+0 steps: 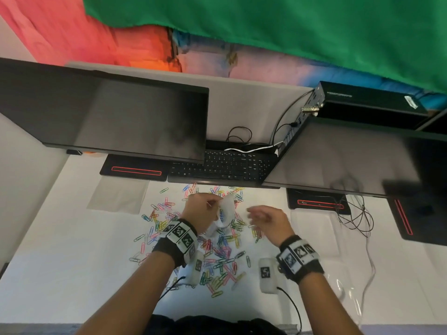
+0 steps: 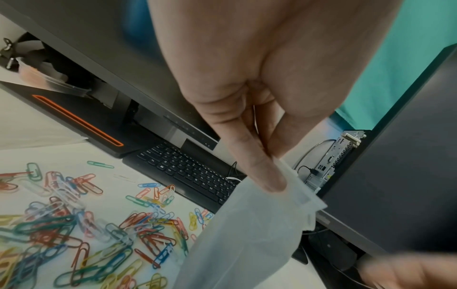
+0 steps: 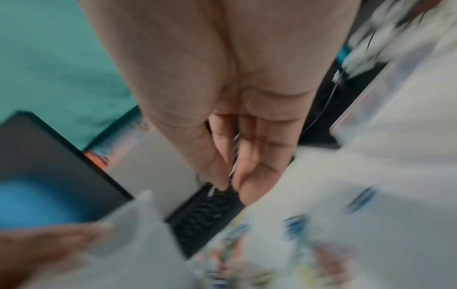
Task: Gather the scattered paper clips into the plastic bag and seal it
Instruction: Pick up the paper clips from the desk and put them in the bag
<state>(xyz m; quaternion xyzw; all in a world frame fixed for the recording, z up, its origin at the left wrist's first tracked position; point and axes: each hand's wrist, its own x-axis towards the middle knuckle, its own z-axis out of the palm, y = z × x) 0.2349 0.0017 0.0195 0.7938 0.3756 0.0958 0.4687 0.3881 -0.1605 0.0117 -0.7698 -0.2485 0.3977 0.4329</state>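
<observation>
Several coloured paper clips lie scattered in a heap on the white desk, and they also fill the lower left of the left wrist view. Above the heap my left hand pinches the top edge of a small clear plastic bag between thumb and fingers; the bag hangs down limp. My right hand is just right of the bag, blurred with motion. Its thumb and fingers are pressed together on something thin and pale, seemingly a paper clip.
A black keyboard sits behind the clips under two dark monitors. Monitor stands with red slots flank it. Loose cables trail at the right. A pale sheet lies at the left, clear plastic at the lower right.
</observation>
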